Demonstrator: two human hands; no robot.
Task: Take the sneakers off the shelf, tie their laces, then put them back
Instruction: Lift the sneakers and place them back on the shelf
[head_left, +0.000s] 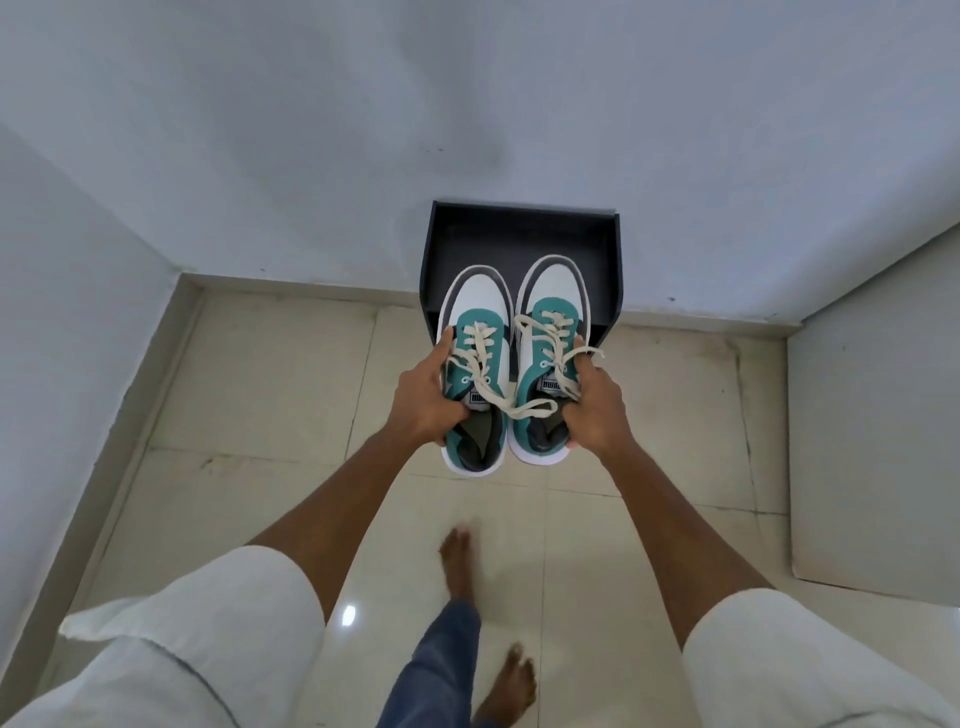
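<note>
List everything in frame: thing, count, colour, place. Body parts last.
sneakers: 2, teal, white and grey with cream laces, held side by side in the air in front of the shelf; left one, right one
laces: loose, not knotted, one strand crossing from the left shoe to the right
shelf: 1, black, open and empty inside, on the floor against the back wall
floor: cream glossy tiles
walls: pale grey-blue, back and left
panel: 1, pale grey, at right edge
left hand: grips the left sneaker
right hand: grips the right sneaker
sleeves: 2, white
feet: 2, bare, one blue trouser leg
</note>
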